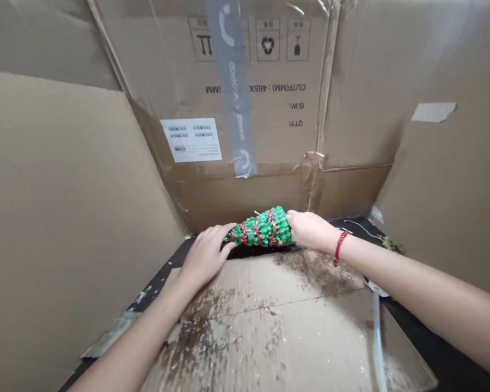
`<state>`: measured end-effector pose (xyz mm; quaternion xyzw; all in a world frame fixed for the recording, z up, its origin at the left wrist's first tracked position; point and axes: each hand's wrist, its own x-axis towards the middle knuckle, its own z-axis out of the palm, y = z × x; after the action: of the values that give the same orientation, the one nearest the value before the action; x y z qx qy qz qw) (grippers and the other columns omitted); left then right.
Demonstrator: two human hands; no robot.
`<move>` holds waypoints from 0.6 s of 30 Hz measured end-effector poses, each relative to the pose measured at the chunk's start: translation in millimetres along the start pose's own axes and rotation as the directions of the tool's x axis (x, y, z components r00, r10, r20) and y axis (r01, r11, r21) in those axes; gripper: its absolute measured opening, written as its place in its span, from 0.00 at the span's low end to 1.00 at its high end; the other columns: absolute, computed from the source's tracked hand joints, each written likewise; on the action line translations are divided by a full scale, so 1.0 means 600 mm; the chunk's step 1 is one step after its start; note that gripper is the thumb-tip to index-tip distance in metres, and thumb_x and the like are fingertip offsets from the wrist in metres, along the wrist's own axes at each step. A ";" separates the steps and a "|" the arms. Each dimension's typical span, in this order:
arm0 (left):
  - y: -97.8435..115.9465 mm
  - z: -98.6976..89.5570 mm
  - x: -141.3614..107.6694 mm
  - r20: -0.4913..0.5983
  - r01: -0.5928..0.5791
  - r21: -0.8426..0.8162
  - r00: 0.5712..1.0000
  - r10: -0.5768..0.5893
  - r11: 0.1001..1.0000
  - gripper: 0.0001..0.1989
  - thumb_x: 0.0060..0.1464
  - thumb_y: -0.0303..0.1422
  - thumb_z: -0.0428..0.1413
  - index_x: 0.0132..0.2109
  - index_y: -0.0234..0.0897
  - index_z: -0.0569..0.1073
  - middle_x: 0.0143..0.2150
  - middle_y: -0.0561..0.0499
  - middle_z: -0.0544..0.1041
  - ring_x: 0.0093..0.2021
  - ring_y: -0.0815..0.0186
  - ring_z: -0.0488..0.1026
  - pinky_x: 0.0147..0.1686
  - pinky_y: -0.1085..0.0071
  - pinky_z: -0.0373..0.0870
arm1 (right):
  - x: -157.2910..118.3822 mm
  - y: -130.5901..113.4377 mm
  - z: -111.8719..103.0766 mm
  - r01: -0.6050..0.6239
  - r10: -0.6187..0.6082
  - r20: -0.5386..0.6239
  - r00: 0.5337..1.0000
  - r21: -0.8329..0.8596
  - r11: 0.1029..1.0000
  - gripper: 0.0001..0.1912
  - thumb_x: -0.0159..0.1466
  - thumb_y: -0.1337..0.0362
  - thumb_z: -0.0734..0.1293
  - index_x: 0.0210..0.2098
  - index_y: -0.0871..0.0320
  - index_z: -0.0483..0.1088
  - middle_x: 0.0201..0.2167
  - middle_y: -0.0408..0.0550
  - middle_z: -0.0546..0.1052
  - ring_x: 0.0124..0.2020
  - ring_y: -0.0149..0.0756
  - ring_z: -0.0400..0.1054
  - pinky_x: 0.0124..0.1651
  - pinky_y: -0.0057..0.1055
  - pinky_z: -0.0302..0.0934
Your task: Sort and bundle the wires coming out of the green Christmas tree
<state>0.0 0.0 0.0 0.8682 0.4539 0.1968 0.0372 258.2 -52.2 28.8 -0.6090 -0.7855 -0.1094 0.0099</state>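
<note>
Two forearms (151, 326) extend, two hands (206, 253) holding one tree (261, 230).

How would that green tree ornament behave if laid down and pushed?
The green tree tapers, so it would probably roll in a curve. Its ruffled surface should help grip. It seems stiff, held straight between left hand and right hand.
</note>
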 end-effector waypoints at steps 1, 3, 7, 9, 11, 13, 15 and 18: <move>-0.001 -0.009 0.000 -0.008 -0.005 -0.021 1.000 0.005 1.000 0.23 0.60 0.41 0.47 0.60 0.39 0.64 0.53 0.46 0.71 0.54 0.62 0.66 0.57 0.56 0.63 | -0.001 -0.001 -0.007 -0.021 0.021 0.005 1.000 0.034 0.999 0.08 0.68 0.65 0.62 0.40 0.65 0.70 0.38 0.49 0.73 0.36 0.33 0.69 0.42 0.35 0.65; -0.005 -0.030 0.000 -0.024 -0.012 -0.068 1.000 0.011 0.998 0.23 0.59 0.43 0.47 0.59 0.43 0.65 0.54 0.48 0.72 0.53 0.62 0.67 0.58 0.57 0.63 | -0.006 -0.003 -0.026 -0.045 0.044 0.009 0.999 0.105 0.993 0.09 0.68 0.65 0.62 0.36 0.64 0.70 0.35 0.48 0.73 0.35 0.33 0.69 0.42 0.35 0.64; -0.009 -0.086 -0.008 -0.017 -0.035 -0.188 0.999 0.033 0.982 0.24 0.55 0.46 0.52 0.56 0.44 0.68 0.56 0.52 0.71 0.56 0.63 0.69 0.62 0.60 0.62 | -0.032 -0.018 -0.081 -0.028 0.028 0.004 1.000 0.282 0.959 0.09 0.66 0.69 0.60 0.30 0.63 0.67 0.29 0.45 0.71 0.27 0.29 0.64 0.32 0.28 0.60; -0.008 -0.118 -0.017 0.017 -0.035 -0.231 0.999 0.040 0.972 0.24 0.53 0.47 0.54 0.55 0.45 0.69 0.56 0.52 0.72 0.55 0.63 0.70 0.62 0.61 0.64 | -0.056 -0.032 -0.111 -0.004 0.000 0.011 1.000 0.375 0.927 0.10 0.63 0.71 0.58 0.25 0.61 0.64 0.24 0.43 0.69 0.23 0.27 0.59 0.27 0.25 0.55; -0.006 -0.147 -0.028 0.075 -0.046 -0.268 0.995 0.068 0.962 0.24 0.52 0.47 0.55 0.54 0.45 0.70 0.55 0.52 0.73 0.54 0.64 0.71 0.60 0.65 0.67 | -0.085 -0.048 -0.139 0.025 -0.032 0.008 0.999 0.449 0.893 0.10 0.61 0.70 0.58 0.23 0.60 0.60 0.21 0.41 0.66 0.21 0.26 0.56 0.24 0.24 0.52; -0.007 -0.168 -0.039 0.169 -0.001 -0.365 0.983 0.067 0.931 0.23 0.51 0.46 0.57 0.54 0.46 0.71 0.54 0.53 0.74 0.53 0.65 0.72 0.56 0.69 0.70 | -0.116 -0.066 -0.162 0.029 -0.036 0.004 0.999 0.501 0.865 0.11 0.61 0.68 0.58 0.22 0.60 0.57 0.19 0.40 0.62 0.20 0.26 0.53 0.22 0.24 0.49; -0.012 -0.179 -0.049 0.217 0.062 -0.476 0.975 0.049 0.877 0.23 0.48 0.44 0.59 0.52 0.48 0.72 0.52 0.53 0.75 0.52 0.65 0.74 0.54 0.71 0.72 | -0.142 -0.083 -0.178 0.020 -0.044 0.024 0.999 0.618 0.786 0.12 0.62 0.65 0.58 0.22 0.59 0.58 0.19 0.39 0.62 0.20 0.26 0.52 0.23 0.24 0.49; -0.021 -0.181 -0.063 0.253 0.097 -0.548 0.966 0.054 0.831 0.22 0.47 0.43 0.60 0.51 0.47 0.74 0.49 0.53 0.77 0.48 0.64 0.76 0.50 0.71 0.74 | -0.172 -0.104 -0.188 0.020 -0.051 0.023 0.998 0.712 0.702 0.11 0.63 0.64 0.58 0.25 0.59 0.64 0.22 0.41 0.68 0.24 0.29 0.59 0.30 0.25 0.54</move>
<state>-70.0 -35.4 85.4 0.8326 0.3780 0.2052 0.3490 211.9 -186.1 113.4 -0.5450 -0.7784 0.2143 0.2261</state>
